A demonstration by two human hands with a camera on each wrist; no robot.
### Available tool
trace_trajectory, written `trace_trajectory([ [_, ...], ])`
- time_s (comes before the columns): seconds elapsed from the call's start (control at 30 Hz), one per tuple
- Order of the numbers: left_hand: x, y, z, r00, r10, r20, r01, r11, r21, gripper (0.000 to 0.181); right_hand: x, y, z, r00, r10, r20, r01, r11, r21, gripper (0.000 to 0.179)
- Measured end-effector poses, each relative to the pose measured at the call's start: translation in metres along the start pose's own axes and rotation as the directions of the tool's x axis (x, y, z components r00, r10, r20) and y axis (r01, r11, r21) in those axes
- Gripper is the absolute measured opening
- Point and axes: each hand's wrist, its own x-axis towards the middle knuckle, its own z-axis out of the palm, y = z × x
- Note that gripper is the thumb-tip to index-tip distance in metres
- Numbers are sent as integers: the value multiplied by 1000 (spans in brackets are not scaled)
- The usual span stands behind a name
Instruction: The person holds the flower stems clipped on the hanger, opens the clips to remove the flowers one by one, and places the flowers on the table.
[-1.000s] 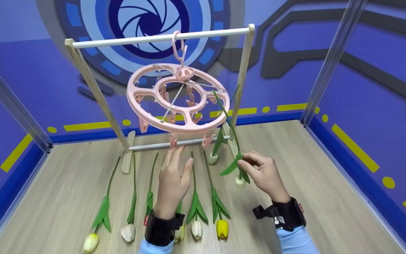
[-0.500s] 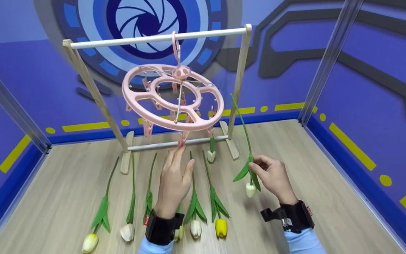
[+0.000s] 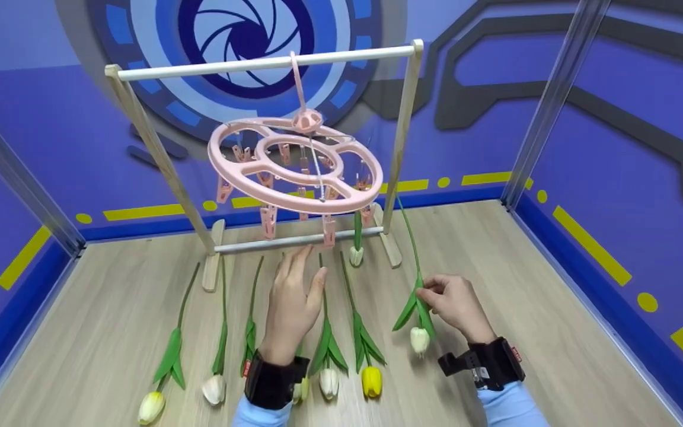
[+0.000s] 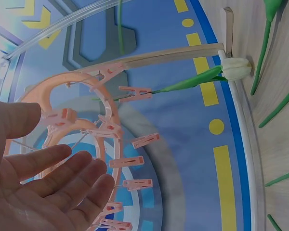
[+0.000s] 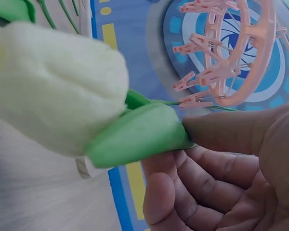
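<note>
In the head view my right hand pinches a white artificial tulip by its leaves, its bloom pointing down and its thin stem rising. Close up in the right wrist view, thumb and fingers grip a green leaf behind the bloom. My left hand is held with its fingers extended just below the clothespins of a round pink clip hanger, holding nothing. Another white tulip hangs bloom down from one of the hanger's clips, at the right side of the ring in the head view.
The hanger hooks over the white top bar of a wooden stand. Several tulips lie in a row on the wood-grain table, among them a yellow one and a white one. Printed blue panels enclose the table.
The pink hanger has turned and swung on its hook, its hanging tulip with it. My right hand has moved right and slightly nearer me with its tulip. The left hand has hardly moved.
</note>
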Motion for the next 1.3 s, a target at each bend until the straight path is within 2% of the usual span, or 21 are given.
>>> trace_trajectory([
  [0.33,2,-2,0,1000,0,-3,0,1000,13,45,2,7,15,994,54,97,-52,998,-23,7],
  [0.7,2,-2,1,1000,-3,-4,3,1000,12,45,4,18,26,966,137,221,-132,991,-36,12],
  [1.3,1,-3,2,1000,-12,12,12,1000,14,45,4,28,36,930,147,337,-137,989,-54,8],
])
